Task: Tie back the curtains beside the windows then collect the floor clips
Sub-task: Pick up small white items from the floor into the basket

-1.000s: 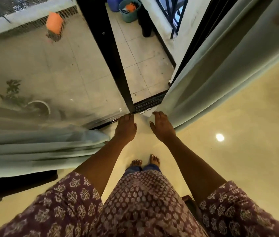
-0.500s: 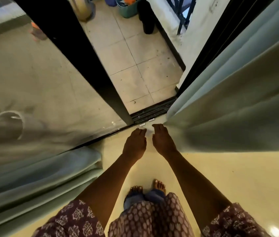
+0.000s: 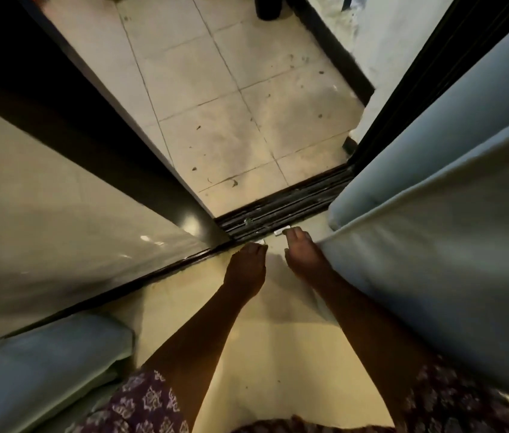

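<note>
Floor (image 3: 272,364) of pale yellow gloss lies beneath our hands and runs back toward us between our forearms. Beyond our fingertips the tiled balcony floor (image 3: 234,120) stretches away, dusty and flecked with bits of debris. To the right of our right hand hangs the right curtain (image 3: 453,245), a pale blue-green fabric whose lower edge brushes our right wrist and forearm. To the left of our left hand, and nearer to us, the left curtain (image 3: 44,364) lies bunched low against the glass. The glass panel (image 3: 59,214) fills the space left of our left hand, edged by a dark door frame (image 3: 116,132) that comes down to the floor just beyond that hand. The dark sliding track (image 3: 290,207) crosses just past both sets of fingertips. Our left hand (image 3: 247,270) reaches palm down with fingers together, its tips touching or covering a small white clip (image 3: 261,242) at the track's edge; we cannot tell whether it has hold of it. Our right hand (image 3: 301,254) is also palm down, fingers slightly curled, fingertips touching the end of a second white clip (image 3: 282,230) that lies flat on the floor beside the track; no grip on it is visible.
</note>
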